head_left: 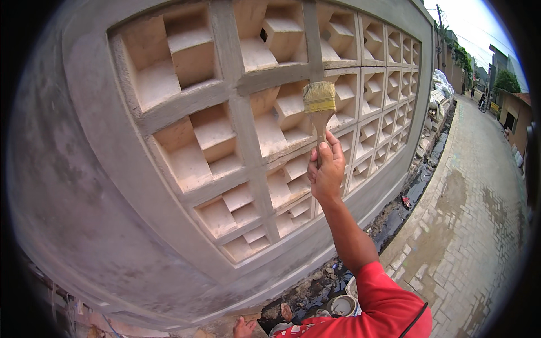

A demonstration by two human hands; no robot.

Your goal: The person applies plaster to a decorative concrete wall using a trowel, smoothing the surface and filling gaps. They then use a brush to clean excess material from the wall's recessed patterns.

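My right hand (328, 169) is closed round the handle of a wide paintbrush (320, 101), held upright with its pale bristles up. The bristles are in front of a grey mortar strip between the blocks of a vent-block wall (225, 135); whether they touch it I cannot tell. Cream hollow blocks with angled inner faces fill the wall, and grey mortar runs between them. Low at the bottom edge, my left hand (244, 327) shows only in part, fingers apart beside the foot of the wall, with nothing visible in it.
Below me stands a whitish bucket (342, 306) among rubble and other containers. A dark, wet gutter (420, 180) follows the wall's base. Beyond it stretches a paved lane (462, 225), with a heap of white sacks (442, 84) farther up against the wall.
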